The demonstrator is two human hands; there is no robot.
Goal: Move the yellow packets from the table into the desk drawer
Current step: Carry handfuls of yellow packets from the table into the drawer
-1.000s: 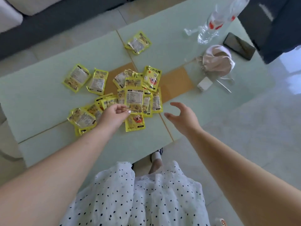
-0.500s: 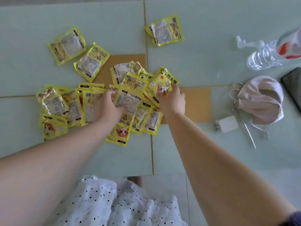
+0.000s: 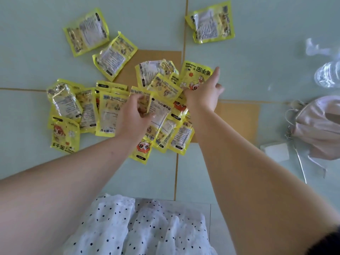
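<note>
Several yellow packets (image 3: 114,115) lie in a loose pile on the pale green glass table (image 3: 248,57). Three more lie apart at the back, one of them far right (image 3: 211,21). My left hand (image 3: 132,116) is down on the middle of the pile, its fingers curled round the top edge of a white-labelled packet (image 3: 160,113). My right hand (image 3: 204,94) is at the pile's right side and holds a face-up packet with a cartoon print (image 3: 195,74), the index finger stretched along its edge. No drawer is in view.
A pink fabric pouch (image 3: 320,126) with a cord lies at the right edge, a white charger block (image 3: 276,151) near it. A clear plastic bottle (image 3: 327,74) lies at the far right. My dotted white skirt (image 3: 139,227) is at the table's near edge.
The view has closed in on the table. My left hand curled further round its packet. My right hand reached into the pile from the open air and took hold of the cartoon packet.
</note>
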